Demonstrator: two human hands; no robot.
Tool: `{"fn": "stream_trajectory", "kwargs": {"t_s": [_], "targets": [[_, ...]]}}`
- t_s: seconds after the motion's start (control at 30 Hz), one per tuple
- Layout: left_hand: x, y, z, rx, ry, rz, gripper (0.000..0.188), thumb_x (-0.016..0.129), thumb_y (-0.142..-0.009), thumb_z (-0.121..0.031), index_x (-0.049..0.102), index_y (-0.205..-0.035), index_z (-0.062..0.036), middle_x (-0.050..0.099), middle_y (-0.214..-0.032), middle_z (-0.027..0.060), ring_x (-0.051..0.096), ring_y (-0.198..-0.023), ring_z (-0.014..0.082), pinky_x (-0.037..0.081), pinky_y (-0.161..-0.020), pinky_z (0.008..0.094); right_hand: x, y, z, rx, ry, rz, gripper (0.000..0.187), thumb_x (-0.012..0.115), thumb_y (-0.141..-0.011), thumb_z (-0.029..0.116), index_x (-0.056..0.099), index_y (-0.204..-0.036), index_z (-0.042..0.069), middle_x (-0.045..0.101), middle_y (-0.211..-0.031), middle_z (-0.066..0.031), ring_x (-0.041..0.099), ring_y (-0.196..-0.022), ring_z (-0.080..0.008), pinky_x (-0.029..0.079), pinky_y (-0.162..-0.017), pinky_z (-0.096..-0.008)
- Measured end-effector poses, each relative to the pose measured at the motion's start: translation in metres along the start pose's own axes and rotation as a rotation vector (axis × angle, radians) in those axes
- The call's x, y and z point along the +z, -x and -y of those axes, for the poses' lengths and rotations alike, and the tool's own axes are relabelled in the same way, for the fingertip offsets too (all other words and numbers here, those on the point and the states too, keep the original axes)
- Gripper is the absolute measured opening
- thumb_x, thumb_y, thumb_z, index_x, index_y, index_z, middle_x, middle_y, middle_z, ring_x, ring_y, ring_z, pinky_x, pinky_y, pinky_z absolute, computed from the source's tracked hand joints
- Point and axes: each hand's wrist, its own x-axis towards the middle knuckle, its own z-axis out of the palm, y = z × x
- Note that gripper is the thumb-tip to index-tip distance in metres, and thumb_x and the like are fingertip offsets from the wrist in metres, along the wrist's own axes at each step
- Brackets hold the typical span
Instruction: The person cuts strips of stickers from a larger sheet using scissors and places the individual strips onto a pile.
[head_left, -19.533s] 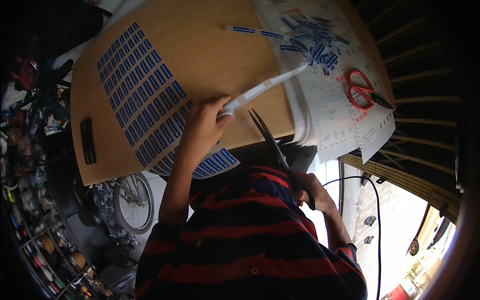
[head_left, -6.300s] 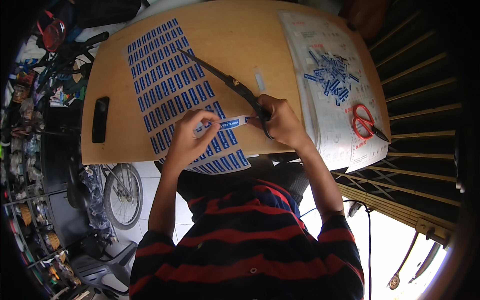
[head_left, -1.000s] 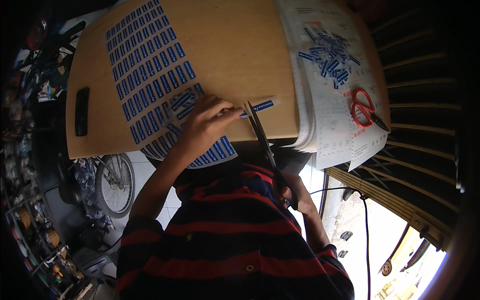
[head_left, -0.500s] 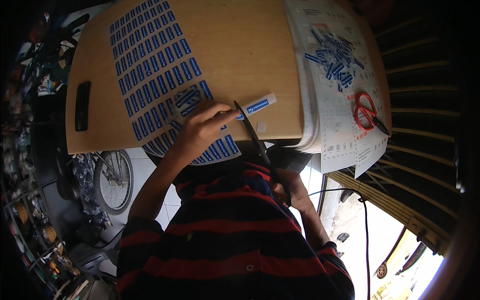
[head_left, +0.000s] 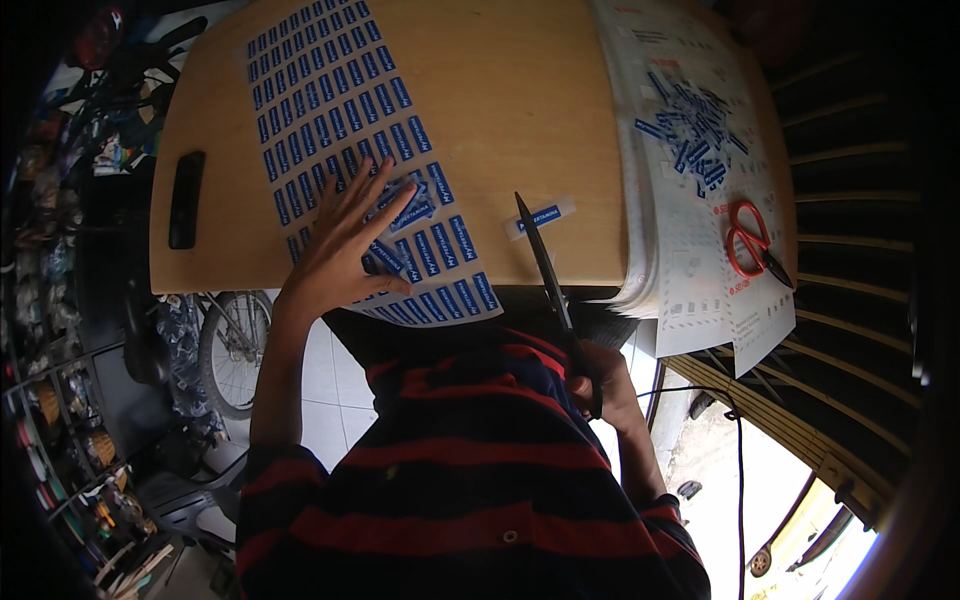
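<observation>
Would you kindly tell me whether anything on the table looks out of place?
Slightly: the white printed sheets hang unevenly past the near edge of the table, their corners splayed rather than squared up.

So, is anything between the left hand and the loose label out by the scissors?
Yes, partly: the black scissors, held in the right hand, cross over the label near its left end. Nothing else visible blocks it.

Black scissors point(head_left: 548, 262), blades looking closed, point away from the person and slightly left, crossing over a loose white strip point(head_left: 552, 214) with a blue label, contact unclear, while cut labels point(head_left: 416, 208) lie heaped on a sheet of blue labels point(head_left: 335, 122) further left.
</observation>
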Motion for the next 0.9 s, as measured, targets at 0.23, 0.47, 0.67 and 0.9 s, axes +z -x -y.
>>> {"fn": "stream_trajectory", "kwargs": {"t_s": [0.23,0.47,0.67,0.9], "targets": [[0.003,-0.009,0.017,0.210,0.067,0.023,0.081,0.087,-0.060,-0.036,0.062,-0.136,-0.0199,0.055,-0.141,0.0021,0.047,-0.129,0.0245,0.036,-0.115,0.0484,-0.001,0.002,0.000,0.040,0.028,-0.004,0.066,0.073,-0.078,0.066,0.057,-0.084,0.002,0.051,-0.063,0.0009,0.048,-0.050,-0.0067,0.037,-0.045,-0.0242],[0.006,-0.023,0.022,0.145,0.174,0.071,0.067,0.086,-0.063,-0.031,0.069,-0.127,-0.0170,0.061,-0.118,0.0012,0.052,-0.112,0.0221,0.043,-0.107,0.0406,0.001,0.003,-0.010,0.032,0.088,0.021,0.061,0.077,-0.079,0.056,0.061,-0.090,-0.001,0.055,-0.072,-0.0051,0.050,-0.065,-0.0126,0.043,-0.059,-0.0322],[0.006,-0.014,0.019,0.141,0.182,0.035,0.062,0.085,-0.066,-0.029,0.070,-0.124,-0.0139,0.059,-0.120,0.0018,0.052,-0.115,0.0235,0.044,-0.107,0.0427,0.011,0.000,-0.008,-0.009,0.026,-0.004,0.065,0.072,-0.079,0.066,0.057,-0.085,0.003,0.050,-0.060,0.0030,0.048,-0.046,-0.0039,0.034,-0.041,-0.0211],[-0.001,0.006,0.013,0.134,0.110,-0.004,0.062,0.079,-0.079,-0.019,0.059,-0.138,-0.0118,0.057,-0.132,0.0034,0.049,-0.128,0.0270,0.043,-0.109,0.0473,0.010,-0.001,-0.003,0.002,0.016,0.027,0.064,0.072,-0.080,0.065,0.057,-0.085,0.003,0.050,-0.060,0.0031,0.049,-0.047,-0.0037,0.034,-0.041,-0.0212]]}}
